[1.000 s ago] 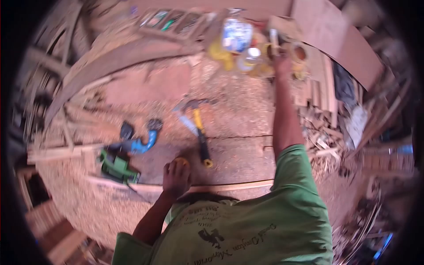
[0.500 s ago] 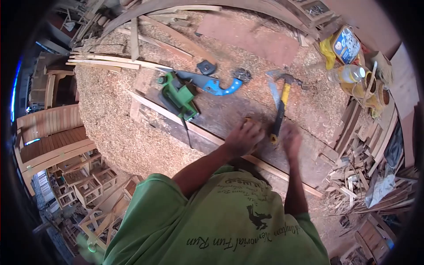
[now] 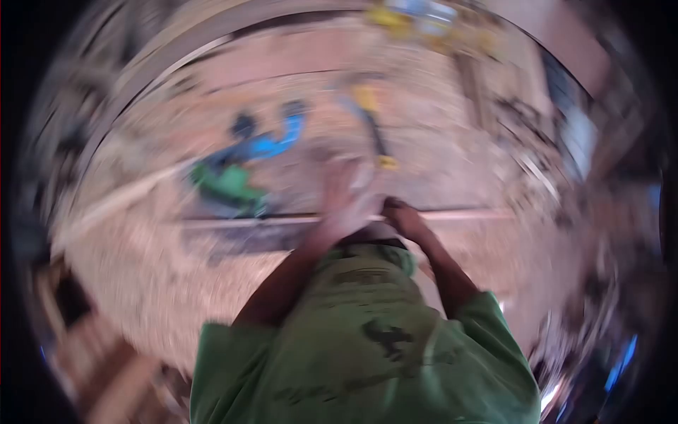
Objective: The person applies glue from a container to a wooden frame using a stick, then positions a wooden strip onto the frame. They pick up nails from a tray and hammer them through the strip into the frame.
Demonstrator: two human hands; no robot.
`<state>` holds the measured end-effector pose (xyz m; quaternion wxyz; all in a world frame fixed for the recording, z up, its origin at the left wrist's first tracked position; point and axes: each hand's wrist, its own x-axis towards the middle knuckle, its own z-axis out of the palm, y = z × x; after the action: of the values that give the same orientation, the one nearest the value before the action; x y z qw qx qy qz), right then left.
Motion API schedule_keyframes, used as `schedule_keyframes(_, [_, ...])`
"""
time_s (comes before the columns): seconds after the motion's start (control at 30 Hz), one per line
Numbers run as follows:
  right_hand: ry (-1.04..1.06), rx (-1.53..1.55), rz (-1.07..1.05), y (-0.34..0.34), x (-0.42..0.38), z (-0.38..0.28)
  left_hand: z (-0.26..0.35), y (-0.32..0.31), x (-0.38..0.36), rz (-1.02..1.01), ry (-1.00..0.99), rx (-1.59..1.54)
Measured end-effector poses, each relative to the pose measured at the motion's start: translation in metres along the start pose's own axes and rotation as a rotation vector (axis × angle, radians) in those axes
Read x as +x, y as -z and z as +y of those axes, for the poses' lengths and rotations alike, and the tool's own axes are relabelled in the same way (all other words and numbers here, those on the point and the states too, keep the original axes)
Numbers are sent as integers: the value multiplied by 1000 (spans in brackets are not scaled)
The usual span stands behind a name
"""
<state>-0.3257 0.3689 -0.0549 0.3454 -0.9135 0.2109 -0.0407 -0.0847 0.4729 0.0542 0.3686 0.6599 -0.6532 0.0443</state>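
Observation:
Motion blur smears the whole view. My left hand (image 3: 345, 189) is over the dark wooden board (image 3: 293, 177), its fingers too smeared to read. By the board's near edge, my right hand (image 3: 400, 213) looks closed beside a pale wood strip (image 3: 459, 215); whatever may be in it is hidden. A green electric planer (image 3: 227, 184) lies left of my hands. Behind it is a handsaw with a blue handle (image 3: 272, 143). A hammer with a yellow and black handle (image 3: 366, 100) lies beyond my hands, its end pointing toward me.
A dark tape measure (image 3: 242, 126) sits behind the saw. Wood shavings (image 3: 141, 261) cover much of the surface. Scrap wood (image 3: 533, 166) is heaped at the right, and blurred yellow containers (image 3: 388, 20) stand at the far edge.
The view has turned and shifted, so the tools appear farther left and higher. My right hand has moved from beside the hammer's handle end to the board's near edge.

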Motion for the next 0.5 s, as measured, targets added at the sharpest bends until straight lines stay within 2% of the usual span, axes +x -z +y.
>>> schedule_keyframes(0.03, [-120,-19,18,-16,-12,14,-1,7,-8,0,-45,-183])
schedule_keyframes(0.07, [-316,-95,-144,-10,-19,6,7,21,-19,-106,-51,-160])
schedule_keyframes(0.1, [-335,-78,-81,-8,-25,-3,2,24,-42,-275,-59,-129])
schedule_keyframes(0.17, [-437,-145,-125,-11,-32,-7,-10,21,-81,-469,-38,-130])
schedule_keyframes(0.3, [-505,-58,63,16,-63,-43,-31,14,-120,-700,-12,18])
schedule_keyframes(0.37, [-580,-37,35,24,-74,-50,-49,5,-134,-651,-71,-16])
schedule_keyframes(0.43, [-650,-14,91,28,-89,-58,-59,1,-135,-819,-79,27])
schedule_keyframes(0.5, [-715,-36,109,37,-104,-67,-51,-2,-130,-807,-122,-153])
